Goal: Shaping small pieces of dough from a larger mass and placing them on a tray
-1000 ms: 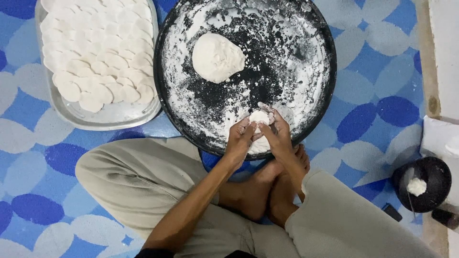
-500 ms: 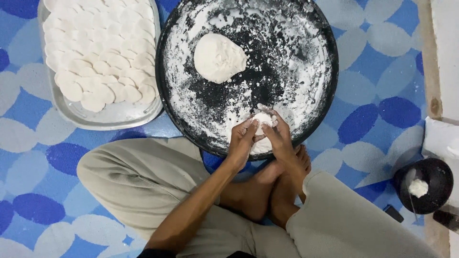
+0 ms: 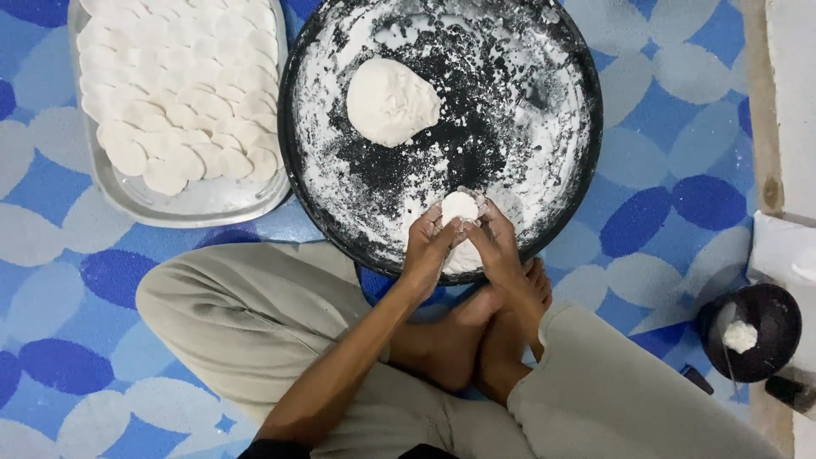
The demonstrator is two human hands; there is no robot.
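Note:
A small white dough ball [image 3: 460, 206] sits between the fingertips of my left hand [image 3: 429, 246] and my right hand [image 3: 495, 246], just above the near rim of a round black pan [image 3: 586, 127] dusted with flour. A large lump of dough [image 3: 391, 100] lies in the upper middle of the pan. A pile of flour [image 3: 463, 257] shows below my hands. I sit cross-legged in beige trousers, with my bare feet under the pan's near edge.
A metal tray [image 3: 204, 204] at the upper left holds several flattened dough discs [image 3: 183, 93]. A small black bowl [image 3: 752, 331] with a white lump stands at the right. A blue patterned mat [image 3: 671, 212] covers the floor.
My hands have stayed at the pan's near rim and kept working the small dough piece, which now looks rounder and sits higher between my fingertips.

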